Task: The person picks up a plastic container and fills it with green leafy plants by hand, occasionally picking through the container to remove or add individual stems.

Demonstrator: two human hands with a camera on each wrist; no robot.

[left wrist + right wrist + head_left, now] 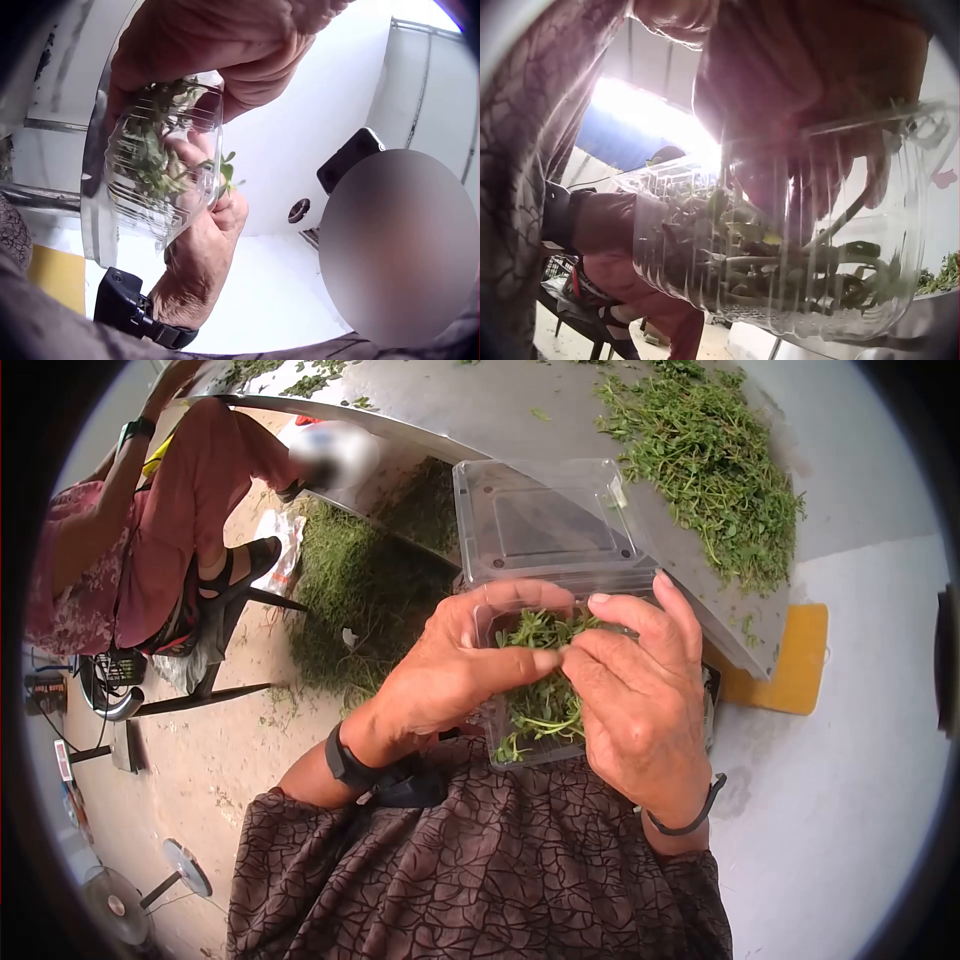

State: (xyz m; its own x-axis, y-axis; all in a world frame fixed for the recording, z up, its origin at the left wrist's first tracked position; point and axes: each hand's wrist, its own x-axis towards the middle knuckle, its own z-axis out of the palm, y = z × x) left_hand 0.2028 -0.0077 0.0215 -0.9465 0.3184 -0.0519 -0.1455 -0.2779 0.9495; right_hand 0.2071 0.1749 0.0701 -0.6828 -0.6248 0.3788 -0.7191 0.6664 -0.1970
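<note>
A clear plastic container (pixel 537 758) with its hinged lid (pixel 545 520) raised stands in front of the person's body. Leafy green stems (pixel 545 710) lie inside, also visible through the ribbed wall in the right wrist view. The left hand (pixel 440 665) grips the container's left and far side, its thumb across the greens. The right hand (pixel 640 705) reaches over the right side, fingers bent down into the greens beside the left thumb. In the left wrist view a leafy sprig (pixel 227 171) pokes out near the right hand (pixel 199 262). The right fingertips are partly hidden.
A pile of cut greens (pixel 710 470) lies on the metal table (pixel 560 410), and a larger heap (pixel 340 580) lies below. Another person (pixel 150 550) sits at the left. A yellow board (pixel 800 660) is under the table's right corner; a fan (pixel 115 905) stands lower left.
</note>
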